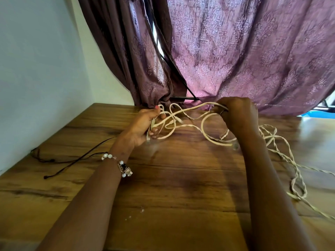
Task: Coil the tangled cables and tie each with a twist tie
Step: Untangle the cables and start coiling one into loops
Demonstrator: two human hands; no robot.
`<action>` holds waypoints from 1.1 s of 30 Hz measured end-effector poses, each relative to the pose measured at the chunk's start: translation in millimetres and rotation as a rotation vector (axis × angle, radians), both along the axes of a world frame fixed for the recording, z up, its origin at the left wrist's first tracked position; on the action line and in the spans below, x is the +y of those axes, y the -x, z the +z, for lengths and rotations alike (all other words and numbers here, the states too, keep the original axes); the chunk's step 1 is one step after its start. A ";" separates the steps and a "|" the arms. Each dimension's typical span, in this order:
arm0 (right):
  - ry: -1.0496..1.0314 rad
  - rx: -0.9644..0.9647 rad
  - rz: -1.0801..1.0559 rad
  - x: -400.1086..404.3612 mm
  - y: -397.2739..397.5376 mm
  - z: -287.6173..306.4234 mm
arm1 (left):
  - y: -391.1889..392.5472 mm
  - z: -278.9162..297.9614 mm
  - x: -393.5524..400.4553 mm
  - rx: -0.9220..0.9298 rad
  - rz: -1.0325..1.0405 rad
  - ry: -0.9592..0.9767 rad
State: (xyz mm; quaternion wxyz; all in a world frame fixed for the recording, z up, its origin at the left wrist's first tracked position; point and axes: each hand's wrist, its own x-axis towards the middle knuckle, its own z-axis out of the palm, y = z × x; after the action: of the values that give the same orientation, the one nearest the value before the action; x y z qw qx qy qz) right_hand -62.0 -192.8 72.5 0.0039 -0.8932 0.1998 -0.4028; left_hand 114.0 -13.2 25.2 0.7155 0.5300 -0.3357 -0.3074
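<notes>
Wooden table (163, 205) nearest me. My left hand (143, 127) grips gathered loops of the cream cables (183, 113); my right hand (237, 113) pinches strands above the table. Advise freeing one strand at a time, keeping loops even.

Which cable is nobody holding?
The thin dark cable, lying loose on the table at the left. The cream cable is gripped by both the left hand and right hand.
</notes>
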 end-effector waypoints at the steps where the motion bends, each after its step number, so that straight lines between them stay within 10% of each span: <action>1: -0.069 -0.019 0.121 -0.5 -0.2 0.7 | 0.7 -2.7 -0.4 -0.008 -0.020 -0.015; 6: -0.103 -0.209 0.457 14.4 -12.6 1.0 | 10.5 -1.1 -1.3 -0.042 -0.145 -0.069; 14: 0.209 -0.267 0.265 15.7 -28.4 -15.6 | 21.4 -0.3 -5.5 0.160 -0.294 -0.019; 24: -1.140 -0.445 0.678 44.7 -26.2 -6.8 | 11.6 1.7 -5.8 0.224 -0.303 0.102; 33: -0.862 -0.131 0.613 44.4 -34.1 -19.0 | -1.5 6.8 6.7 0.429 -0.646 0.296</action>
State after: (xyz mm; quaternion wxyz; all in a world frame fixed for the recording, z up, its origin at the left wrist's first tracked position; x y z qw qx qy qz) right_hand -27.9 -148.4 53.5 0.5005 -0.8011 0.0761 -0.3194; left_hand 115.5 -6.5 32.0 0.7046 0.2126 -0.3686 -0.5679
